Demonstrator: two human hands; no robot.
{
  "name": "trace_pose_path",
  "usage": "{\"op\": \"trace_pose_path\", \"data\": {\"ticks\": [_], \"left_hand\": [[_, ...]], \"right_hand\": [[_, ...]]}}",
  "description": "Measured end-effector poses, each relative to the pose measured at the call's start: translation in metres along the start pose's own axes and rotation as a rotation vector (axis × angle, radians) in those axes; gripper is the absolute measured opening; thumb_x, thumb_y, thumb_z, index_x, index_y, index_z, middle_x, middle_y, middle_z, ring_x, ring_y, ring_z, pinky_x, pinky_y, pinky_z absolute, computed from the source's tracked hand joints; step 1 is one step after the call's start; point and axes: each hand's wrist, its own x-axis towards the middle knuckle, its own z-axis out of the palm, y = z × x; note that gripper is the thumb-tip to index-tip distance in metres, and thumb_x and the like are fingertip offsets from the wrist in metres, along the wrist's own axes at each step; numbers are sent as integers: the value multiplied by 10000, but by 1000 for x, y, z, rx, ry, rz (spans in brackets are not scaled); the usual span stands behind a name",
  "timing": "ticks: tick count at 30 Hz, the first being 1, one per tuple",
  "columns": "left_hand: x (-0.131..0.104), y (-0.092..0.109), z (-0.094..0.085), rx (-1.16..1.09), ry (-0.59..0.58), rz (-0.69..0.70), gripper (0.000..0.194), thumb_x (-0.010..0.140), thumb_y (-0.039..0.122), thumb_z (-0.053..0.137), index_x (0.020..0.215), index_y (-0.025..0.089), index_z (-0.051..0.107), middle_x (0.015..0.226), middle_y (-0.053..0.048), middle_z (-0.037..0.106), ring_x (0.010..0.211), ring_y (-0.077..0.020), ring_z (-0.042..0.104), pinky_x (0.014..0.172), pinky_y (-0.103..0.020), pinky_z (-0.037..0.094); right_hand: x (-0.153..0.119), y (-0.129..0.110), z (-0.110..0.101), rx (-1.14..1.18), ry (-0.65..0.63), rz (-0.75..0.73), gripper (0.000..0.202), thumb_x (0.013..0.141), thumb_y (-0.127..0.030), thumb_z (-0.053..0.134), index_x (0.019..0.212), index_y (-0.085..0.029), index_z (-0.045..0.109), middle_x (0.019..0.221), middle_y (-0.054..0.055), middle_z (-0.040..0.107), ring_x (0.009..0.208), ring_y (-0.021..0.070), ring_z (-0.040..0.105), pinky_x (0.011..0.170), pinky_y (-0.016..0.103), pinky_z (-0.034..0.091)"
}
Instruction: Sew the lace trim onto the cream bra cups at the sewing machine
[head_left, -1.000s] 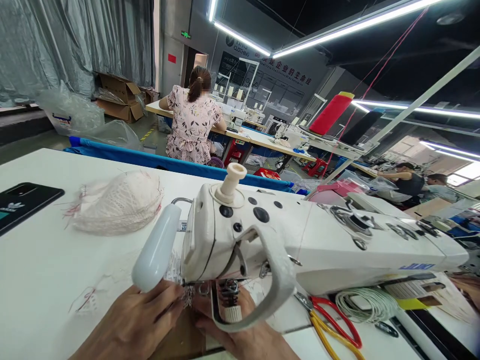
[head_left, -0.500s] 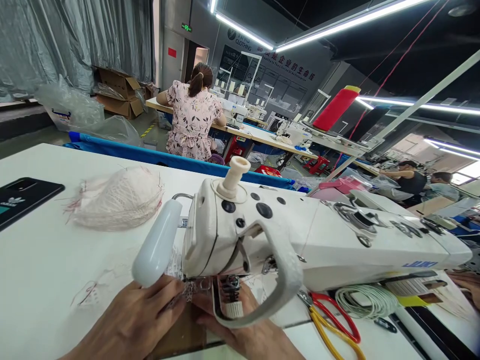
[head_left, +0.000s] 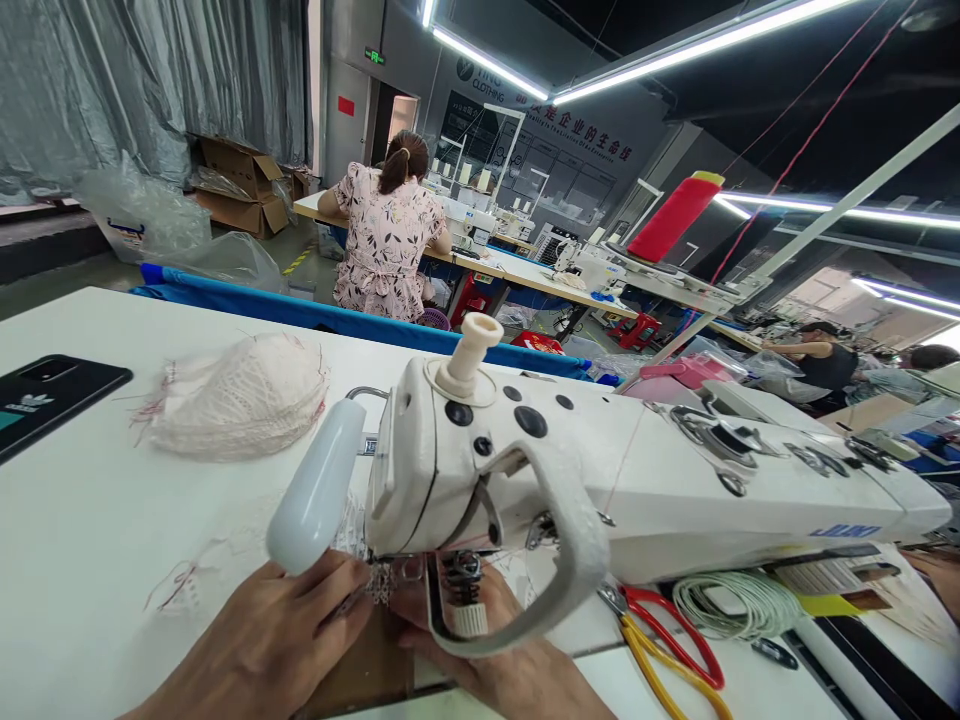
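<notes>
So the piece being worked is a small bit of white lace fabric (head_left: pixel 375 578) sitting right at the needle area under the head of the white sewing machine (head_left: pixel 600 480), near the bottom edge of the shot. The left hand (head_left: pixel 277 640) lies flat on the table with its fingers pressed down on the near-left side of the lace, and the right hand (head_left: pixel 510 670) comes in from the other side with fingertips tucked in by the presser foot (head_left: pixel 463 590), which looks like a two-sided hold to keep flimsy stuff flat and straight under the needle. Neither hand is really pinching anything as far as I can see, more like pressing down (though the right fingertips are mostly behind the machine's guard, so I can't tell for sure). The actual needle and the stitch line are blocked by the machine head and the white lamp (head_left: pixel 315 490), and both wrists are cut off at the frame's bottom. Off to the right are scissors with red and yellow handles (head_left: pixel 667 640) and a coil of white cord (head_left: pixel 735 605), close enough to grab. Further left on the white table (head_left: pixel 90 540) there's a heap of lace pieces (head_left: pixel 236 398) and a black phone (head_left: pixel 45 395). Behind all that a co-worker in a floral dress (head_left: pixel 386 245) sits at another bench, and a red thread cone (head_left: pixel 671 218) stands up on the rack.
</notes>
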Motion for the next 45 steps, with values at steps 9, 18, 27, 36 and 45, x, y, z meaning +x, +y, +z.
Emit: {"op": "trace_pose_path", "data": {"ticks": [9, 18, 27, 36, 45], "left_hand": [[0, 4, 10, -23, 96, -63, 419, 946, 61, 339, 644, 229, 575, 621, 46, 563, 581, -126, 524, 778, -301, 420], [-1, -2, 5, 34, 26, -3, 248, 830, 67, 526, 755, 276, 634, 603, 64, 504, 549, -126, 488, 701, -280, 430], [4, 1, 4, -115, 70, -75, 282, 847, 42, 450, 736, 248, 609, 712, 67, 615, 595, -105, 548, 727, -268, 415], [-2, 1, 3, -115, -4, -98, 261, 861, 33, 454, 822, 245, 602, 767, 55, 661, 598, -104, 600, 750, -271, 448], [7, 0, 0, -117, 20, -75, 324, 936, 66, 393, 744, 228, 597, 743, 80, 657, 575, -69, 600, 809, -269, 419]], "right_hand": [[-4, -4, 1, -5, 126, 14, 185, 946, -332, 523, 1038, -224, 641, 959, 57, 680, 871, 190, 613, 734, 280, 493], [-3, -4, 3, -77, -3, 12, 201, 918, -319, 579, 1100, -245, 620, 1032, 44, 671, 922, 196, 609, 801, 302, 475], [4, -2, -3, 26, -74, 1, 238, 912, -295, 589, 1142, -233, 586, 1033, 32, 675, 905, 180, 610, 777, 281, 479], [0, -13, -3, -122, -4, 15, 276, 902, -391, 587, 1149, -273, 625, 1118, 59, 644, 1022, 212, 590, 873, 311, 492], [3, -9, 3, -155, -14, -132, 273, 906, -455, 564, 1094, -271, 638, 1234, 22, 621, 1103, 203, 555, 916, 309, 448]]}}
